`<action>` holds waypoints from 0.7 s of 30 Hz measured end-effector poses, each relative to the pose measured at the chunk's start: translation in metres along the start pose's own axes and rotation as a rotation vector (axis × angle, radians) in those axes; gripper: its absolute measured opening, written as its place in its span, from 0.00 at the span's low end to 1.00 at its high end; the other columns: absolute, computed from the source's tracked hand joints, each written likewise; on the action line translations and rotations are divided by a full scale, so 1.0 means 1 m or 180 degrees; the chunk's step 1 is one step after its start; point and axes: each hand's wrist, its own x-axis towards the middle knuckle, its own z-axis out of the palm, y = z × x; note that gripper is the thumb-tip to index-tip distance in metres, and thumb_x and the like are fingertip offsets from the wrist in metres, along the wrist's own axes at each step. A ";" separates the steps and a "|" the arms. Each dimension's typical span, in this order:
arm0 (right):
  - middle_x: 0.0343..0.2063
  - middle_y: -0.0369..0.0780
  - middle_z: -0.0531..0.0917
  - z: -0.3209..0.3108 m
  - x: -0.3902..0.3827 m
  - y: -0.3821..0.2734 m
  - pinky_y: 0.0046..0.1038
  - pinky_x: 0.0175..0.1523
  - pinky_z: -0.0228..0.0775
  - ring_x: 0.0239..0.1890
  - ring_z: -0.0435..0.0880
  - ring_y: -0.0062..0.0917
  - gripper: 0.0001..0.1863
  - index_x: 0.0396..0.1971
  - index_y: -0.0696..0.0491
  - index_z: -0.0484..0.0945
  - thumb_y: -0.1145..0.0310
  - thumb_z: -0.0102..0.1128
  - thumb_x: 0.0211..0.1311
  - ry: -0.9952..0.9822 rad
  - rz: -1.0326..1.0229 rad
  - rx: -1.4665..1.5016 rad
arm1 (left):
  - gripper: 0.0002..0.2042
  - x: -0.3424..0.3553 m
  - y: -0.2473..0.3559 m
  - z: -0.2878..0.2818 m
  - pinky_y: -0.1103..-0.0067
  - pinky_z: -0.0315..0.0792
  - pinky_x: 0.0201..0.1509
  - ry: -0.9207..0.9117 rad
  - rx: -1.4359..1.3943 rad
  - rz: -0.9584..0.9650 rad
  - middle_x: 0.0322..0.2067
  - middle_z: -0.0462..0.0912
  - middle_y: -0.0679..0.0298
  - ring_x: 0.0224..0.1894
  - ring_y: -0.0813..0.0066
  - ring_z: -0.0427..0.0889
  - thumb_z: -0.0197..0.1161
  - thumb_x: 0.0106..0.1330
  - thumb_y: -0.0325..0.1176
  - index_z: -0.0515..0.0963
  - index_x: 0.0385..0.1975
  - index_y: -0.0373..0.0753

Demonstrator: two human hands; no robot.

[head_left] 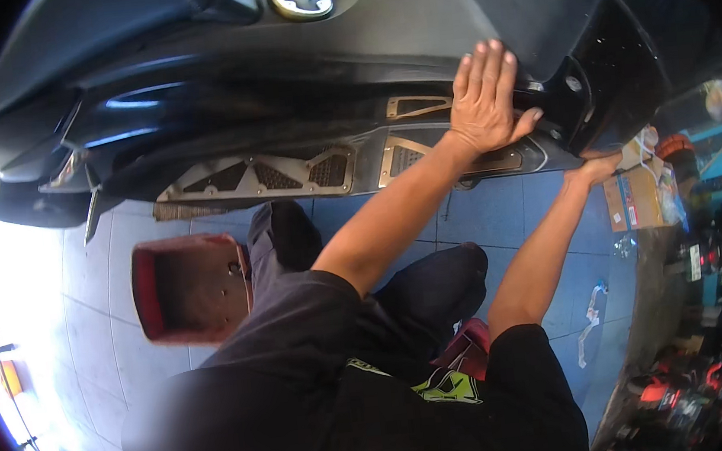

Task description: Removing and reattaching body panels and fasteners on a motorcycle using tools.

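A black scooter [232,64] stretches across the top of the view, its side toward me. My left hand [485,100] lies flat on its dark body panel above the footboard, fingers stretched out and thumb apart, with nothing held. Under its wrist is a footboard plate [396,159] with bronze-coloured trim. Further left sits another metal plate [269,175] with dark mesh openings. My right hand [592,170] reaches to the lower edge of the front panel [607,119]; its fingers are mostly hidden there, so their grip does not show.
A red-rimmed tray [143,290] rests on the tiled floor left of my legs. Beyond my right hand stands a cardboard box [637,199]. Tools and parts [677,395] crowd the right side. A crumpled plastic strip [592,321] lies on the tiles.
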 end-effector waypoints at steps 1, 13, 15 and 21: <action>0.57 0.44 0.72 -0.006 0.007 0.000 0.40 0.62 0.69 0.57 0.74 0.40 0.31 0.59 0.59 0.69 0.50 0.39 0.67 0.0036 -0.0051 0.0020 | 0.42 -0.005 -0.011 -0.008 0.56 0.46 0.71 -0.0349 -0.0098 0.0527 0.63 0.63 0.40 0.68 0.42 0.58 0.55 0.60 0.60 0.60 0.63 0.27; 0.50 0.49 0.76 -0.021 0.027 0.020 0.41 0.50 0.79 0.47 0.80 0.40 0.28 0.54 0.65 0.71 0.55 0.39 0.69 0.0127 -0.0566 -0.0066 | 0.34 -0.013 -0.104 -0.051 0.59 0.51 0.69 0.0095 0.0855 -0.0185 0.62 0.68 0.46 0.66 0.49 0.64 0.49 0.64 0.55 0.67 0.61 0.31; 0.46 0.48 0.78 -0.047 0.051 0.025 0.36 0.45 0.79 0.44 0.81 0.37 0.24 0.50 0.62 0.73 0.58 0.40 0.69 0.0363 0.0069 0.0683 | 0.34 -0.012 -0.100 -0.044 0.60 0.51 0.69 0.0107 0.0833 -0.0217 0.62 0.68 0.47 0.66 0.50 0.65 0.47 0.63 0.53 0.68 0.61 0.32; 0.40 0.39 0.77 0.009 -0.003 0.029 0.32 0.47 0.69 0.41 0.75 0.29 0.28 0.49 0.58 0.75 0.47 0.46 0.68 0.0751 -0.0223 -0.0236 | 0.31 -0.003 -0.094 -0.050 0.60 0.47 0.69 0.0293 0.1009 -0.0676 0.60 0.69 0.49 0.66 0.50 0.62 0.50 0.64 0.50 0.68 0.59 0.32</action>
